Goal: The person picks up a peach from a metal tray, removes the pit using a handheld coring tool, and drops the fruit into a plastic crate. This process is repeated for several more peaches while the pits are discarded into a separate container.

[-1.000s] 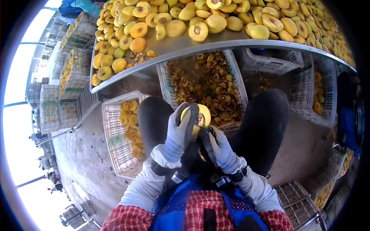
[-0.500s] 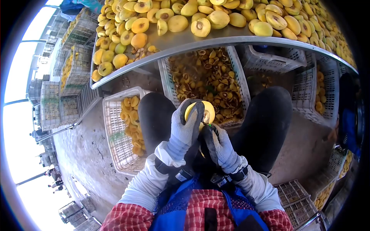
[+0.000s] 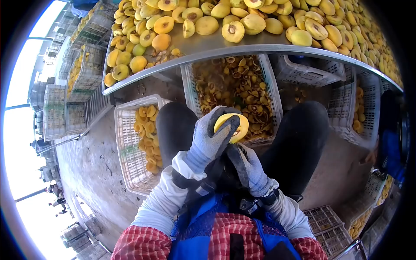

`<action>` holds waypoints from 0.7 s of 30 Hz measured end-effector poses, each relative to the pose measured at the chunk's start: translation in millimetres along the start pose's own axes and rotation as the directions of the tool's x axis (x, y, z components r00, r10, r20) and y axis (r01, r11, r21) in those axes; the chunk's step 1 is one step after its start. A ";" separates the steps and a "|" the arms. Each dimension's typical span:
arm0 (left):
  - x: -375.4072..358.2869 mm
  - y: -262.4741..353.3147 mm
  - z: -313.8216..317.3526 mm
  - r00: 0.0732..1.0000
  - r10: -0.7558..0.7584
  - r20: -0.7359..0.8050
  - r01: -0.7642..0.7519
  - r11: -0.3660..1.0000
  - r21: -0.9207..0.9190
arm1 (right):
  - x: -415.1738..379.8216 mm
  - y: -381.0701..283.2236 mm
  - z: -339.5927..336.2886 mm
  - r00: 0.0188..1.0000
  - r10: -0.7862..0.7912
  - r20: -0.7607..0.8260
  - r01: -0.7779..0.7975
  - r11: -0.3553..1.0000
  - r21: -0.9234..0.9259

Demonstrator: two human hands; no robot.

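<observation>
My left hand, in a grey-blue glove with dark fingertips, is closed around a yellow peach half. The cut face, with its pale centre, is turned partly to the right, and my thumb lies across it. Just below the fruit is my gloved right hand, its fingers curled together. Whatever sits in that grip is hidden. Both hands are between my knees, above a crate of brown and yellow fruit pieces.
A metal table ahead bears many halved peaches. To my left stands a white crate with peach halves in it. More crates are under the table, at the right and stacked far left.
My left hand and the peach half have shifted slightly right, and the cut face has turned. My right hand has dropped a little away from the fruit; a green bit at its fingertips no longer shows.
</observation>
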State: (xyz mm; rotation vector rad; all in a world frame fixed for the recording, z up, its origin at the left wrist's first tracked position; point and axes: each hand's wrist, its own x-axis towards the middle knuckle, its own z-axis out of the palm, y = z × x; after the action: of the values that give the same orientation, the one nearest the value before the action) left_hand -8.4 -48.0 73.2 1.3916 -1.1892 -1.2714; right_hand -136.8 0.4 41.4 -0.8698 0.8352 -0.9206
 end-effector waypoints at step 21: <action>-18.0 -8.3 -20.1 0.985 0.163 0.052 -0.157 0.983 -0.095 | -7.3 -37.9 -2.1 0.808 0.498 0.315 -0.587 0.729 0.352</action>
State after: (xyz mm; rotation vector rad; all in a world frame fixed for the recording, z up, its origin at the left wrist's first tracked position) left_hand 12.0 -28.9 69.5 1.1757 -1.2420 -1.2445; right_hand -152.9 -6.4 75.9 -0.2758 0.6176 -0.4471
